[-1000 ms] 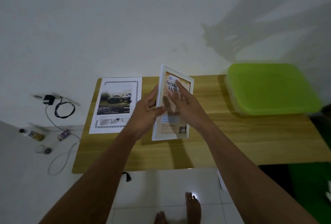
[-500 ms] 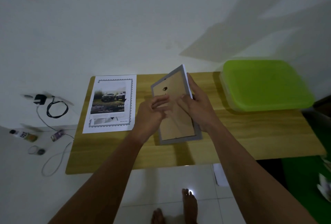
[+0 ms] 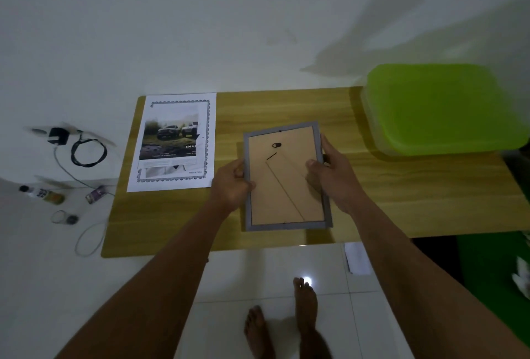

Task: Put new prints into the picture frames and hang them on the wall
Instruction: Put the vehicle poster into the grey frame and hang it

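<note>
I hold the frame (image 3: 284,183) back-up, low over the table (image 3: 401,186). My left hand (image 3: 231,183) curls round its left edge and my right hand (image 3: 334,178) clasps the right edge, thumb on the backing. The backing is not yet out. The print (image 3: 175,140) lies flat just left, so I judge loading and hanging remain.

picture frame (image 3: 284,186) | turned over | back side now faces up

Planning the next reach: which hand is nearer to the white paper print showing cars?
Left. The left hand is beside the white car print; the right hand is beyond the grey picture frame.
</note>
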A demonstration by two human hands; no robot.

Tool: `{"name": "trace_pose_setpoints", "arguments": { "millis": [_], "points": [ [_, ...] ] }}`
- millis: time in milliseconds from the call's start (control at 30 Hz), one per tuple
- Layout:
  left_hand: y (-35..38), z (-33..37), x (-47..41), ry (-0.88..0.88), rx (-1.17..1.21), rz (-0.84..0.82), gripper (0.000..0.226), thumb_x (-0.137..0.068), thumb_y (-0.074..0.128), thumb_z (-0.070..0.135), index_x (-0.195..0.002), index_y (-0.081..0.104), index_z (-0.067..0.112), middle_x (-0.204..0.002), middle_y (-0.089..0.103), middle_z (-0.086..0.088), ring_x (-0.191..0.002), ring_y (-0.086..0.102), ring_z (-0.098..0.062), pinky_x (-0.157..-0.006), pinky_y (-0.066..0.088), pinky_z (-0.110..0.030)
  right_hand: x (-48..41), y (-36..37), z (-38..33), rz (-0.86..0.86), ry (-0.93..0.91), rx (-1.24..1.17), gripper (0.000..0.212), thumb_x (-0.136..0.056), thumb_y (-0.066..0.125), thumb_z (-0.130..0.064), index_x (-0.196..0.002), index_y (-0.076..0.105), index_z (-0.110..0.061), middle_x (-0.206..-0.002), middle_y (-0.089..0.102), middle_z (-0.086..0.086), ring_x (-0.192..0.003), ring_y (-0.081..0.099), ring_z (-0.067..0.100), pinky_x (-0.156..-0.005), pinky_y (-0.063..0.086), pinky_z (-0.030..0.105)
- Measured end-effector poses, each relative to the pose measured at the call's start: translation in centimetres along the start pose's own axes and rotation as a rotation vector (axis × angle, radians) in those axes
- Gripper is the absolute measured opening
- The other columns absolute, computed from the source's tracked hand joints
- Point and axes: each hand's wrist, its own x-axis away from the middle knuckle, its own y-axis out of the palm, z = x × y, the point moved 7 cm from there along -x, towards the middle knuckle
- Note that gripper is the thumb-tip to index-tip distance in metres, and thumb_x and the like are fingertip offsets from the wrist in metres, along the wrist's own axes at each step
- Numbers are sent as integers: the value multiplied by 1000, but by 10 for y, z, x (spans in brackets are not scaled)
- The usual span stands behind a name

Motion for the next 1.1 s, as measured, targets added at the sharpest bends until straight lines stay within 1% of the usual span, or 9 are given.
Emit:
{"name": "trace_pose_setpoints", "arguments": {
  "millis": [100,233,367,433,500,733,800,900,1100],
  "points": [
    [1,-4,-6,90,-124,37,81,-76,75,-2,-146,42,19,-109,65,1,-103,63,-22,-83,54,-34,-10,-1,13,21,12,155,69,-97,59,-7,-156,25,-18,-116,62,1,-90,58,7,-74,44,10],
    [12,-2,-18,150,-254,55,75,-73,78,2,-141,50,15,-100,60,2,-90,61,-18,-71,44,-22,-21,-3,30,76,7,188,61,-95,62,-6,-150,37,-15,-114,63,-4,-98,57,10,-83,44,21],
    [22,-5,-27,206,-337,75,63,-72,76,0,-131,58,15,-81,59,7,-72,58,-12,-60,43,-16,-32,-3,39,131,-39,347,36,-94,63,-10,-128,52,-12,-103,50,-2,-92,49,11,-78,36,20],
    [27,-4,-33,225,-351,92,60,-72,73,-1,-127,61,17,-82,64,2,-73,62,-17,-62,48,-24,-39,-5,46,153,-53,460,15,-93,64,-13,-104,53,-15,-103,50,5,-81,46,12,-72,35,21],
    [31,-4,-39,222,-350,102,59,-70,72,0,-125,62,20,-85,68,-4,-75,64,-21,-62,50,-27,-44,-5,50,162,-55,504,15,-94,63,-13,-93,48,-14,-100,50,9,-80,46,16,-70,34,22],
    [50,-26,-54,160,-367,93,50,-60,69,27,-110,66,23,-91,68,-4,-86,65,-20,-73,56,-37,-53,-13,51,137,-65,587,3,-94,58,-9,-93,60,-11,-99,56,13,-95,56,31,-76,41,28],
    [52,-24,-53,158,-415,92,46,-66,73,26,-111,64,24,-91,63,-3,-87,60,-18,-71,51,-33,-49,-16,50,122,-75,611,15,-95,51,-4,-98,62,-14,-101,56,12,-98,56,31,-77,40,27],
    [49,-23,-52,176,-509,104,49,-76,76,23,-123,61,19,-96,53,-4,-92,52,-21,-71,40,-29,-44,-15,49,96,-87,669,33,-98,49,-5,-129,58,0,-119,55,15,-109,54,30,-89,42,27],
    [47,-23,-48,299,-795,182,68,-83,71,37,-142,46,15,-133,52,-4,-123,45,-26,-97,42,-41,-45,-9,43,103,-119,749,35,-92,52,-7,-126,57,1,-126,53,17,-119,46,32,-92,43,32]
  ]
}}
